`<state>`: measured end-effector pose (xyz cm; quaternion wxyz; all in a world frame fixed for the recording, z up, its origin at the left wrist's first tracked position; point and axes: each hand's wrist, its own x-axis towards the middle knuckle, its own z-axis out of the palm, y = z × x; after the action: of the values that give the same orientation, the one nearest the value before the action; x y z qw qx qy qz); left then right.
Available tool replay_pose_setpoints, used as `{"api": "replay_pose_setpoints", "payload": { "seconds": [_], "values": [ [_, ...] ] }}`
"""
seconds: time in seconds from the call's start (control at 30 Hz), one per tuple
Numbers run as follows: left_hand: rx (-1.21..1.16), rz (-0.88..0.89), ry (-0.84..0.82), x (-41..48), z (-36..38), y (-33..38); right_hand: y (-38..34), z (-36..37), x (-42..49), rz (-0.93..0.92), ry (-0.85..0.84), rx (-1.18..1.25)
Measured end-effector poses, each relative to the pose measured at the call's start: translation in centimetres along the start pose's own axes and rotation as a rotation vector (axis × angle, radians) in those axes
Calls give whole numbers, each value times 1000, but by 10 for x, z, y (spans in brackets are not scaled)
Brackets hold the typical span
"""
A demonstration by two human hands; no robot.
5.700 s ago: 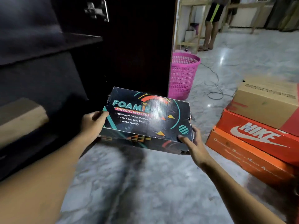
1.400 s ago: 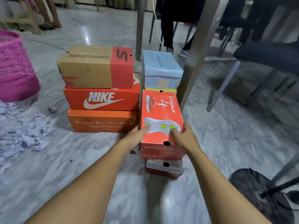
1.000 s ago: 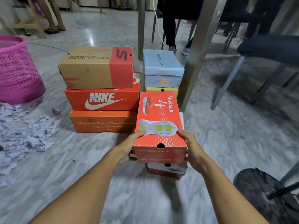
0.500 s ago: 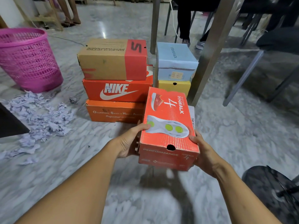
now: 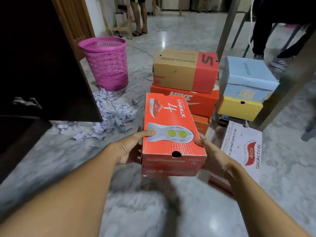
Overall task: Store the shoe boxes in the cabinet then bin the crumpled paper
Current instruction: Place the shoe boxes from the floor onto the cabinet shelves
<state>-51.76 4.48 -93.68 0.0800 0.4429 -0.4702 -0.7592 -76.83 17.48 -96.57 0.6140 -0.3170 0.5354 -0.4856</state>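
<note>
I hold a red GoWalk shoe box (image 5: 171, 130) in the air above the floor. My left hand (image 5: 131, 146) grips its left side with the thumb on the lid, and my right hand (image 5: 210, 153) grips its right side. Behind it stands a stack: a brown Skechers box (image 5: 181, 71) on a red Nike box (image 5: 201, 103) on an orange box (image 5: 201, 124). To the right a light blue box (image 5: 248, 79) sits on a yellow box (image 5: 239, 108). A white Skechers box (image 5: 242, 144) lies on the floor. Crumpled paper (image 5: 109, 113) is heaped beside the dark cabinet (image 5: 34, 65) on the left.
A pink mesh bin (image 5: 107, 64) stands behind the paper heap. A metal table leg (image 5: 225, 26) rises behind the boxes, and a wooden leg (image 5: 287, 88) slants at the right. People's legs show at the back and upper right. Marble floor lies below my arms.
I have lifted the red GoWalk box off the white box and carried it left toward the cabinet. My view has swung left, bringing the cabinet door into sight.
</note>
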Motion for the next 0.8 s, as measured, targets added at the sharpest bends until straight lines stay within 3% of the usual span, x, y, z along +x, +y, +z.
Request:
{"api": "replay_pose_setpoints", "payload": {
  "seconds": [0.47, 0.8],
  "values": [
    [-382, 135, 410, -158, -185, -12, -85, 237, 117, 117, -511, -356],
    [-625, 275, 791, -182, -290, -32, -129, 403, 204, 45, -574, -1012]
  ]
}}
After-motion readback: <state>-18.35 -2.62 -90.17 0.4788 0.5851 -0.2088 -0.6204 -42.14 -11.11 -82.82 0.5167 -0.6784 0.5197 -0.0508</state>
